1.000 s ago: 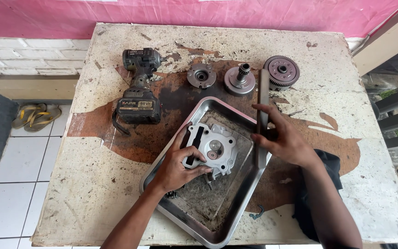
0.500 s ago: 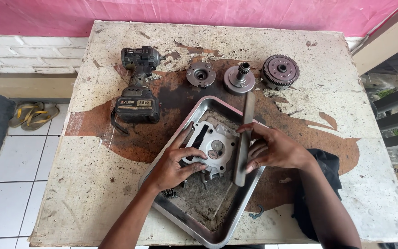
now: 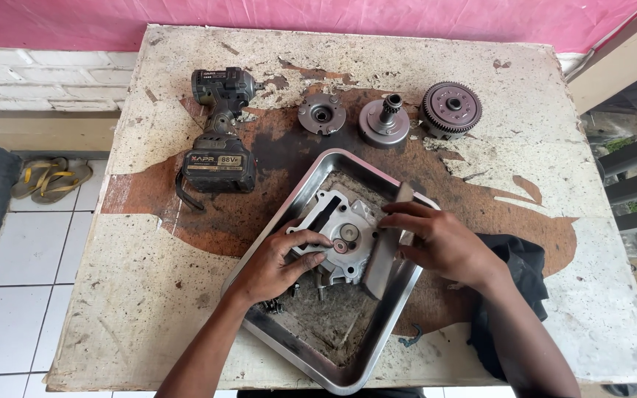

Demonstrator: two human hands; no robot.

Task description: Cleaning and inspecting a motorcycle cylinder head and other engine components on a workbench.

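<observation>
Under our fingers sits a grey metal engine part (image 3: 339,239), lying inside a dirty steel tray (image 3: 348,372) on the worn table (image 3: 149,295). Our left hand (image 3: 278,262) rests on the part's left side, with the fingers curled loosely over its edge and the fingertips near the round hole in its middle. Our right hand (image 3: 444,243) is closed around a flat grey metal bar (image 3: 386,247), which stands tilted against the right side of the part, just beside our left fingertips. Far above our fingers, on the table, lie a dark cordless power tool (image 3: 219,140), a small round hub (image 3: 321,113), a bell-shaped piece (image 3: 385,124) and a toothed gear wheel (image 3: 451,109). A black cloth (image 3: 525,269) lies just behind our right wrist.
</observation>
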